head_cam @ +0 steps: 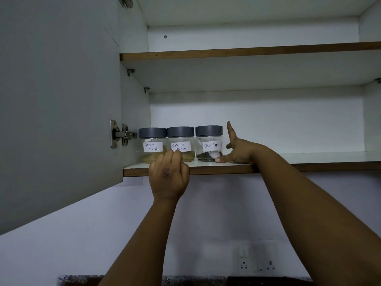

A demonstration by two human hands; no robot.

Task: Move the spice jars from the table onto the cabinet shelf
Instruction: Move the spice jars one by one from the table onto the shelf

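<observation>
White cabinet shelf [309, 156] carries three grey-lidded jars near its front left corner, labelled Garam Masala [153, 145], Coriander Powder [180, 141] and Black Pepper [209, 142]. Left hand [169, 175] curls over the front edge; right hand [237, 149], fingers spread, touches the pepper jar's base.

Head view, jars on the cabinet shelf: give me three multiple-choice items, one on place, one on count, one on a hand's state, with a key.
1. Where does the Black Pepper jar stand in the row?
A. left end
B. middle
C. right end

2. How many jars are on the shelf?
A. two
B. three
C. four

3. What is the right hand doing?
A. open beside the Black Pepper jar
B. gripping a lid
C. holding the cabinet door

Key:
1 C, since the Garam Masala jar and the Coriander Powder jar stand to its left.
2 B, three grey-lidded jars show.
3 A, its fingers are spread, the thumb near the jar's base.
</observation>
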